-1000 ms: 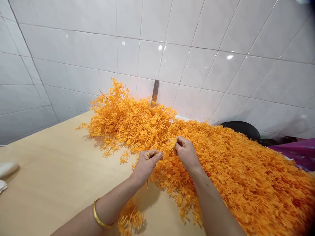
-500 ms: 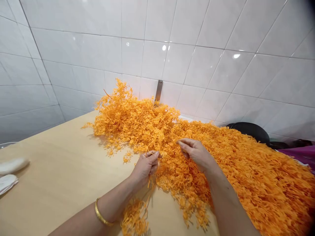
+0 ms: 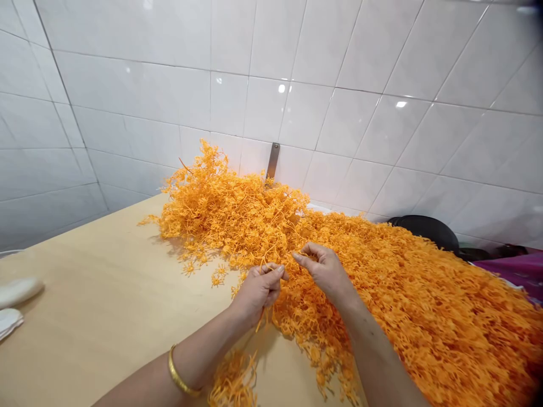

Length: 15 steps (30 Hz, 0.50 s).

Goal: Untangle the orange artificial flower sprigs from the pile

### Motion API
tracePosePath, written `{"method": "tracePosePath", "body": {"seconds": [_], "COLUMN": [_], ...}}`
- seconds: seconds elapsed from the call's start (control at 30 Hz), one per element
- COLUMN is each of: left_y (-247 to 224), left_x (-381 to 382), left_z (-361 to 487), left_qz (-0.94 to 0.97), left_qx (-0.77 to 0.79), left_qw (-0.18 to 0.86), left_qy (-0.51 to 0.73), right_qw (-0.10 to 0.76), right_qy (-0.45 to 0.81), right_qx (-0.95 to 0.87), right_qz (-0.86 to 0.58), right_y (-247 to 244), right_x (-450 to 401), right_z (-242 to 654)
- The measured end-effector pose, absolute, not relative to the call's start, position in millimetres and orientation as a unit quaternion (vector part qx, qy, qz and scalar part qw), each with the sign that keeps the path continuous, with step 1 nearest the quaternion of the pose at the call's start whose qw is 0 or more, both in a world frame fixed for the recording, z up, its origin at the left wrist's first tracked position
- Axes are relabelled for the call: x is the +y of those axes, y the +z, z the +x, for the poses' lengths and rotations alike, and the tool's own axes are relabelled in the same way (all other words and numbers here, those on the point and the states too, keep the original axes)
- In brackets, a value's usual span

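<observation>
My left hand [image 3: 258, 291], with a gold bangle on its wrist, is closed around a thin orange sprig [image 3: 266, 257] whose stem pokes out above and below the fist. To its right, my right hand [image 3: 324, 271] has thumb and forefinger drawn together in a pinch; whatever lies between them is too small to make out. Both hands hover at the near side of a big heap of orange artificial sprigs [image 3: 403, 294] with spiky, branching tips. Below my left hand, a separate orange bunch [image 3: 233, 381] lies on the table.
A pale wooden table [image 3: 106, 294] carries the heap. White cloth-like items [image 3: 17, 291] lie at its left edge. Behind stands a white tiled wall [image 3: 169, 90] with a dark metal bracket [image 3: 272, 161]. A black round object [image 3: 428, 232] and purple fabric [image 3: 509, 271] are at the right.
My right hand has moved left, closer to my left hand. My left hand has shifted slightly right, still gripping the sprig.
</observation>
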<state>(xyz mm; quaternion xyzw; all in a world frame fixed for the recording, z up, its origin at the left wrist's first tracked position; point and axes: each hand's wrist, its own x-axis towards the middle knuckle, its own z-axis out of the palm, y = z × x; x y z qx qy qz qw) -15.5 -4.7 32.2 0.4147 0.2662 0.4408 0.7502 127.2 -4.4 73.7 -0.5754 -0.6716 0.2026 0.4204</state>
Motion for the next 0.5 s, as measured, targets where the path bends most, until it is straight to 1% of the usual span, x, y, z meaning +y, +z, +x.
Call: {"method": "tracePosePath", "body": {"seconds": [0.1, 0.33, 0.5], "left_y": [33, 36, 38], "left_x": [-2, -2, -3], "left_z": [-15, -11, -9], "left_qz": [0.403, 0.401, 0.398], "left_qx": [0.257, 0.243, 0.266], "left_qw": [0.760, 0.770, 0.760], "left_qy": [0.440, 0.433, 0.440], "right_qw": [0.437, 0.500, 0.504], "right_qy": [0.173, 0.150, 0.092], "right_qx": [-0.645, -0.595, -0.579], "right_qz": [-0.603, -0.612, -0.634], "right_y": [73, 70, 70], "right_x": [-5, -6, -4], "right_z": [124, 119, 119]}}
